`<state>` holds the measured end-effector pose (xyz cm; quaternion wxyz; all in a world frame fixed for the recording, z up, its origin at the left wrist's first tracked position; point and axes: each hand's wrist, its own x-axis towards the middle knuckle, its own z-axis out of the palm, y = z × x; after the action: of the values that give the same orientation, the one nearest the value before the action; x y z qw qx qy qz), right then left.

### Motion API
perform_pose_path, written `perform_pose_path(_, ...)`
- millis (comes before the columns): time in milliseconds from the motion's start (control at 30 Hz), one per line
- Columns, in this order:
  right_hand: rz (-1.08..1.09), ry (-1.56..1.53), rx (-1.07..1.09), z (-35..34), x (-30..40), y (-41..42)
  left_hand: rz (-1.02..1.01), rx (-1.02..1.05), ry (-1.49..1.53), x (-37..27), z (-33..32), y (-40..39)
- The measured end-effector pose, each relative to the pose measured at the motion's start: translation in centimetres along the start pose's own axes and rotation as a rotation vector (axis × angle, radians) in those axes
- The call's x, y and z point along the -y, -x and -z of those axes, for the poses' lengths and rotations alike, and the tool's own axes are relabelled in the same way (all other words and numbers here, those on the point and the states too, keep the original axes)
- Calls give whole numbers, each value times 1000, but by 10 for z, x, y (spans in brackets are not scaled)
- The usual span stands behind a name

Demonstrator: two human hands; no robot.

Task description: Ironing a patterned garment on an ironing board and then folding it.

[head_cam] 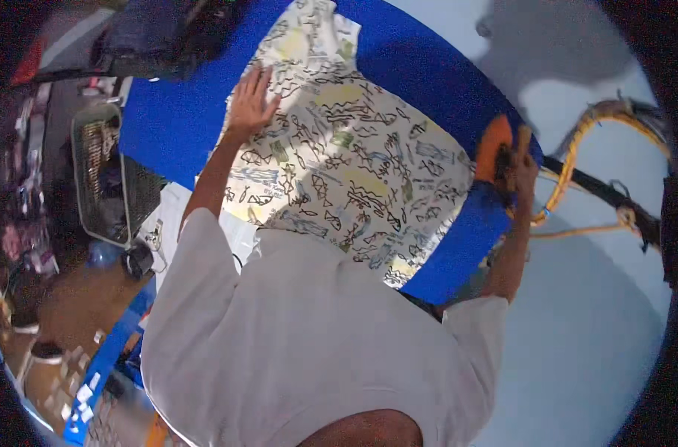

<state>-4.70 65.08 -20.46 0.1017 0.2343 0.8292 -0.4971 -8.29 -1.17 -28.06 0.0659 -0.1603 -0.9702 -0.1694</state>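
Note:
A pale patterned garment, printed with dark line-drawn fish and patches of yellow, green and blue, lies spread flat on a blue-covered ironing table. My left hand rests palm down on the garment's left edge, fingers apart and holding nothing. At the table's right end, my right hand is closed around the handle of an iron with an orange soleplate guard. The iron sits beside the garment's right edge; whether it touches the cloth I cannot tell.
A cord in yellow wrapping loops from the iron's side toward the pale wall. A mesh basket holding things stands left of the table. Dark bulky material is at the upper left. Paper scraps lie at the lower left.

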Motion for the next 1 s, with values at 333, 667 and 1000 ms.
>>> perform_pose_path(333,462,439,-283,-124,131,88,-24,-33,-70,9,-6,1)
perform_pose_path(667,382,409,-92,-242,83,186,-34,-23,-62,2,-5,-2)
perform_pose_path(1000,247,862,-264,-89,-8,103,-20,13,-73,1,-3,-4)
